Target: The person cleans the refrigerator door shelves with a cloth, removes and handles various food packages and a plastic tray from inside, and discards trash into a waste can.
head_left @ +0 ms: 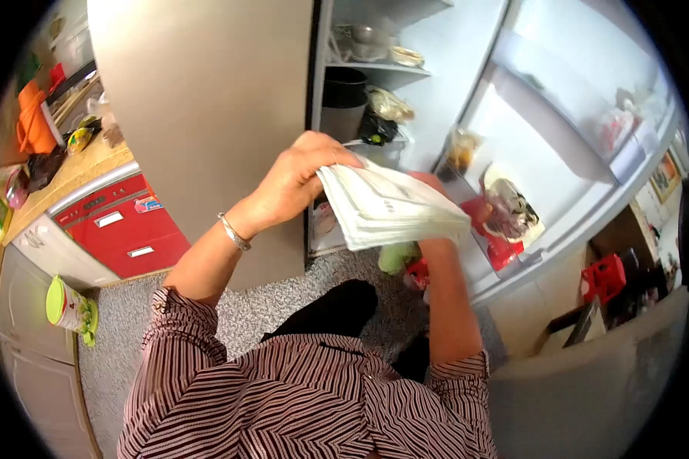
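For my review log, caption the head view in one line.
Left hand grips a flat, whitish layered bundle, right hand partly hidden behind it, before an open, white-lined refrigerator.

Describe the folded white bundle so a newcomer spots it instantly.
Find the open fridge. In front of it, the left hand grips the bundle by its upper-left corner. Unlike the lumpy black bag inside the fridge, it is flat, whitish and layered.

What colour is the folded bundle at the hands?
The folded bundle is off-white with a faint greenish tint; head view, the only one.
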`<state>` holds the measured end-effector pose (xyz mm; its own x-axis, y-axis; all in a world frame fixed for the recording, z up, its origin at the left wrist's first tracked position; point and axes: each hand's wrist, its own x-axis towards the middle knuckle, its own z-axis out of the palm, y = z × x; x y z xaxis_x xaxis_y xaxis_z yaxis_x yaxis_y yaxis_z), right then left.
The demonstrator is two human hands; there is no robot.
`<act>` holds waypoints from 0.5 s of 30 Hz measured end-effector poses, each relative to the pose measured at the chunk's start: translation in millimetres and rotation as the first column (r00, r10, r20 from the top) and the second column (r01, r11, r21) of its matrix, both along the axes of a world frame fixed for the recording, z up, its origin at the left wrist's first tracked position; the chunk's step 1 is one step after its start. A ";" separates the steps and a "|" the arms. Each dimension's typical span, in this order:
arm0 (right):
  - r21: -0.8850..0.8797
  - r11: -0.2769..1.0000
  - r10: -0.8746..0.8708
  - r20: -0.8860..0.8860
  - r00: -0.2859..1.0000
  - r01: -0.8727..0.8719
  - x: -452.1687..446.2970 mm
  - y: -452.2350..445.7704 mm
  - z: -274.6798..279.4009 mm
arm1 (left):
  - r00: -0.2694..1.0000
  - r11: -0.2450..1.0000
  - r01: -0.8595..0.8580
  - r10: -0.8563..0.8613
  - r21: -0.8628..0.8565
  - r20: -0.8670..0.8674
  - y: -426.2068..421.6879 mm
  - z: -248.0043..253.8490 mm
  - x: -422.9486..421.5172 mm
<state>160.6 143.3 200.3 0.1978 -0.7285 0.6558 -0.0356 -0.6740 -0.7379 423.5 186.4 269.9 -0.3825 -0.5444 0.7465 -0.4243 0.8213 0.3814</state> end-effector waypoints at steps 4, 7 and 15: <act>0.246 0.944 -0.133 -0.327 0.935 0.221 11.5 29.5 18.8 | 0.997 0.995 0.028 -0.035 0.091 0.075 25.4 -11.4 22.4; 0.309 0.946 0.023 -0.359 0.933 0.096 23.3 30.3 8.3 | 1.000 0.986 -0.008 0.010 0.166 -0.009 51.3 -23.5 32.3; 0.296 0.941 0.271 -0.376 0.886 -0.162 71.5 66.9 17.3 | 0.659 0.804 -0.316 0.568 0.504 -0.493 146.5 -54.6 114.9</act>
<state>232.1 210.2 217.6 0.5778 -0.7646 0.2854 -0.2432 -0.4951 -0.8341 538.4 332.9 215.3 0.4297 -0.7866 0.4434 -0.2782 0.3519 0.8938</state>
